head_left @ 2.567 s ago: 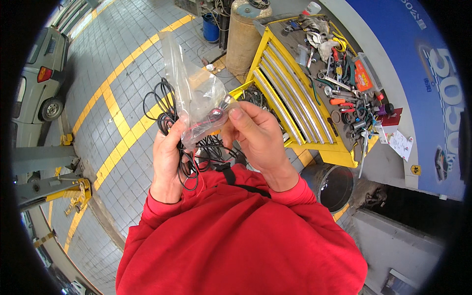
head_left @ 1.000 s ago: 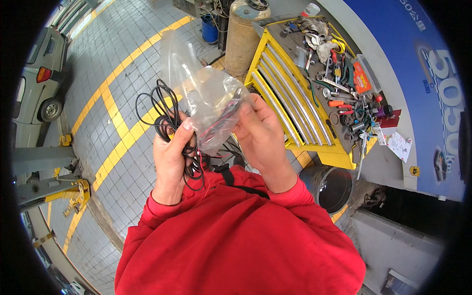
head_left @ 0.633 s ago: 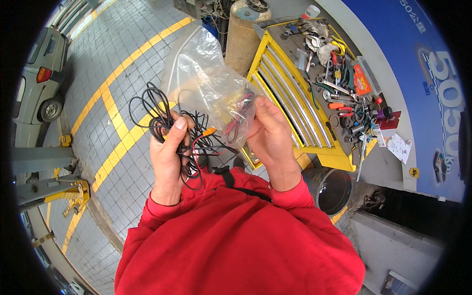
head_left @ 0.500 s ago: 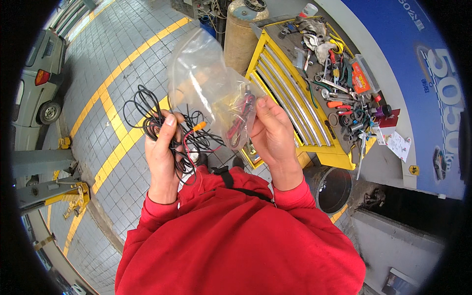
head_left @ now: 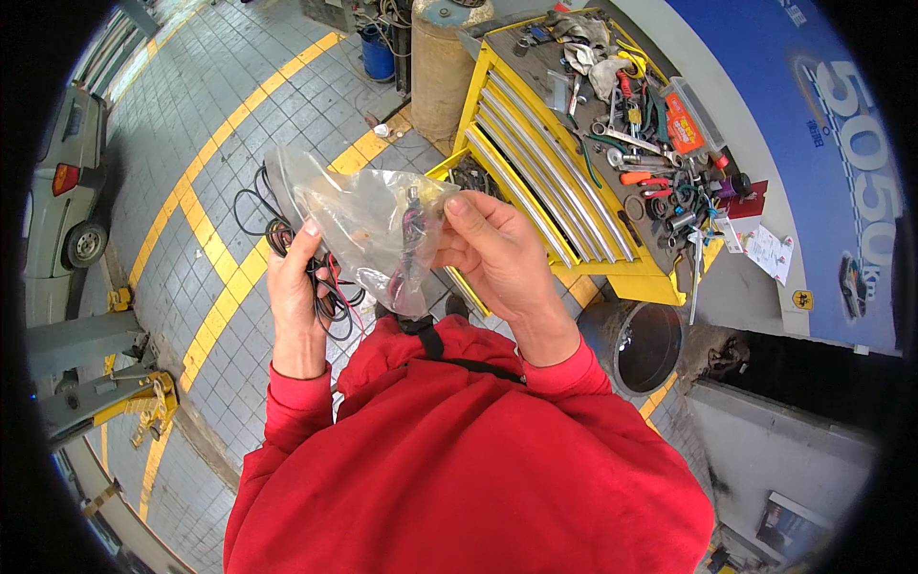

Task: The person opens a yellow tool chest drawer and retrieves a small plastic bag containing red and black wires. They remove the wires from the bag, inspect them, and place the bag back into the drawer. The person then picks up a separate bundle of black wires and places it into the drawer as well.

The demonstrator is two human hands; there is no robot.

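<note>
My left hand is closed around a loosely coiled bundle of thin black cable, with a little red wire showing among the loops. In front of my waist, my right hand pinches the edge of a clear plastic bag between thumb and fingers. Inside the bag lies a short red and black wire piece, seen through the plastic. The bag stretches across to my left hand, overlapping the cable and hiding part of it. Whether my left thumb grips the bag or only touches it, I cannot tell.
To the right stands a yellow tool cabinet, its top crowded with pliers, wrenches and gloves. A lower drawer seems pulled out. Behind are a tall tan tank and a blue bucket. A dark drum sits near my right; a van is at left.
The bag has swung left and lower, now lying over the cable bundle by my left hand. My right hand has moved left with it. The orange connector on the cable is no longer visible.
</note>
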